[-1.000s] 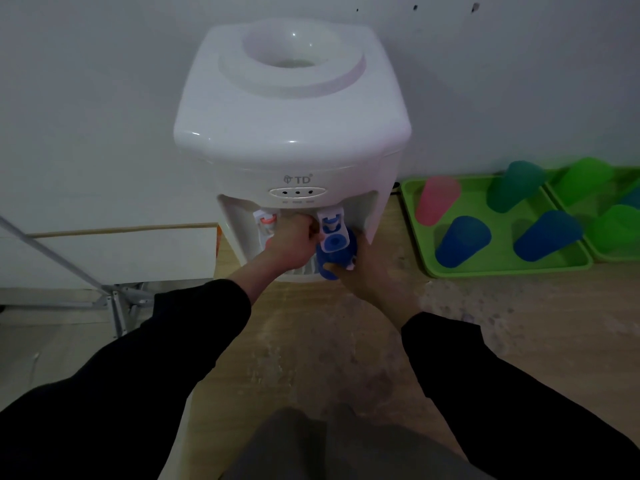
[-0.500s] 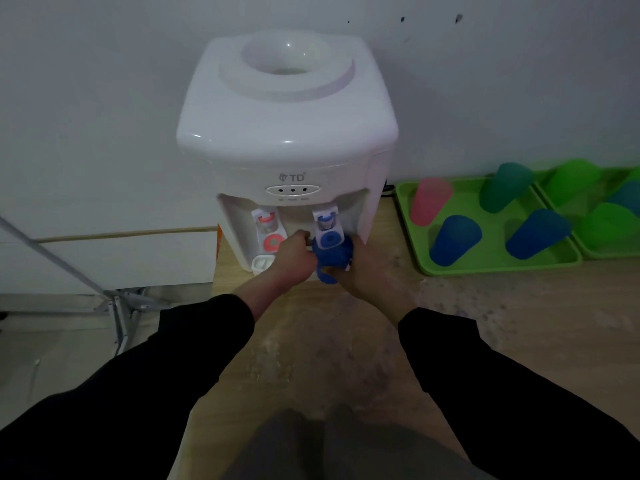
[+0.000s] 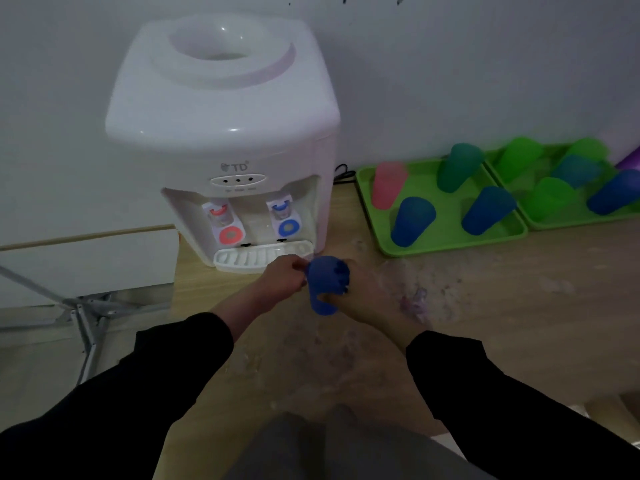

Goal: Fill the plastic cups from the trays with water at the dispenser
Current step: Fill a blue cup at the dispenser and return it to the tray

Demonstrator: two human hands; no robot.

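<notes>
A white water dispenser stands against the wall, with a red tap and a blue tap above its drip tray. My right hand grips a blue plastic cup just in front of the drip tray, clear of the taps. My left hand touches the cup's left rim with its fingertips. A green tray to the right carries upside-down cups: a pink cup, a dark green cup and two blue cups.
A second green tray with several green and blue cups lies at the far right. The wooden tabletop shows wet, worn patches. A metal frame stands off the table's left edge. A black cable runs behind the dispenser.
Both hands have drawn the blue cup back from under the blue tap toward me. The taps and drip tray are now uncovered.
</notes>
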